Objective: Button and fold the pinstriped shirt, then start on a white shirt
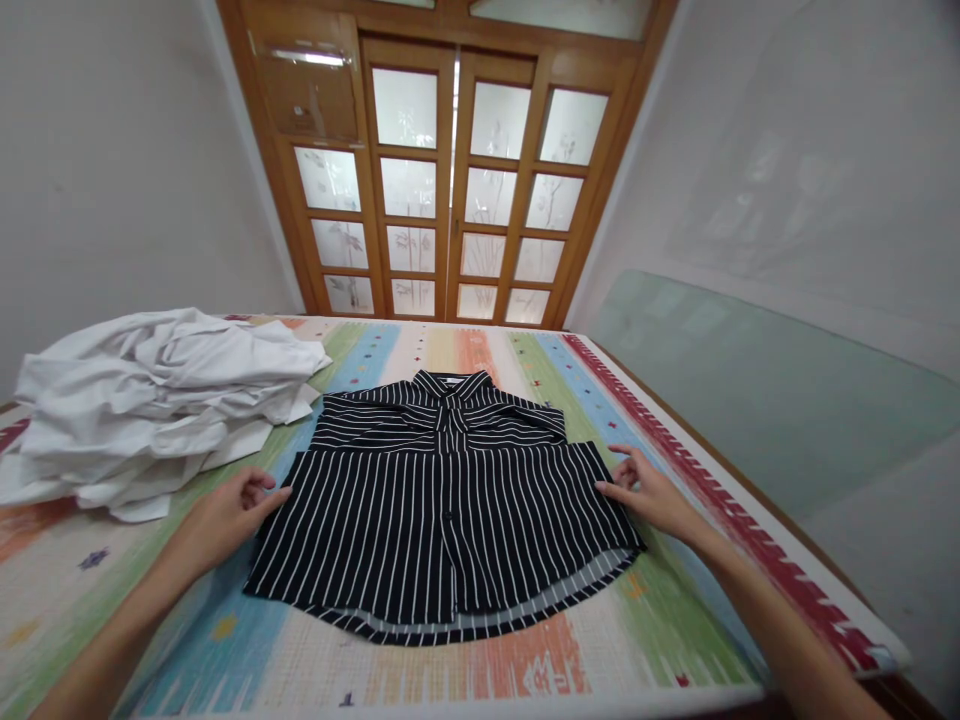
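Note:
A black shirt with white stripes (450, 520) lies front side up on the table, its collar at the far end and its curved hem towards me. A straight fold edge crosses it below the chest. My left hand (238, 500) is at the shirt's left edge, thumb reaching to the cloth and the other fingers curled. At the right edge, my right hand (643, 488) has its thumb at the cloth and its fingers apart. Whether either hand pinches the fabric cannot be made out.
A crumpled heap of white cloth (157, 400) sits at the left of the table. The table wears a colourful striped cover (525, 650). Behind it stand wooden doors with glass panes (450, 190), and walls rise on both sides.

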The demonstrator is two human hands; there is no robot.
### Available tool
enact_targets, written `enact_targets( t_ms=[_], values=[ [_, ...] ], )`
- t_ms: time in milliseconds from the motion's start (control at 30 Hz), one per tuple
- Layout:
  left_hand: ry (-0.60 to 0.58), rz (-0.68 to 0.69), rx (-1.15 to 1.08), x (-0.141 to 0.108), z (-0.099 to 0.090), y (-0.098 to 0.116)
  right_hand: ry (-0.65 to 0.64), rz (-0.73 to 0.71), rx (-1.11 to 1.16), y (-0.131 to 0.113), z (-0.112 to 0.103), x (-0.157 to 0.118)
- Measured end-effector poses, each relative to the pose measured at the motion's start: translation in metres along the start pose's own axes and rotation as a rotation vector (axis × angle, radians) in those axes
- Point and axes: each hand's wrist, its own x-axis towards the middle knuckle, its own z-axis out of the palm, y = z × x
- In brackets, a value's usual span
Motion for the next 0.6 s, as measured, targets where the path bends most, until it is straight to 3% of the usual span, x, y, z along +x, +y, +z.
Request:
enact_targets(
  t_ms=[100,333,600],
  values=[
    [-0.011,0.022,0.072,-0.008,-0.003,0.001,-0.045,0.041,-0.038,-0.003,-0.002,-0.011],
    [-0.343,-0.135,-0.135,-0.019,-0.004,0.014,-0.228,0.195,0.058,-0.015,-0.003,-0.022],
    [-0.426,-0.134,-0.295,-0.017,-0.012,0.018,-0.308,0.158,0.16,-0.018,-0.003,-0.021]
  ],
)
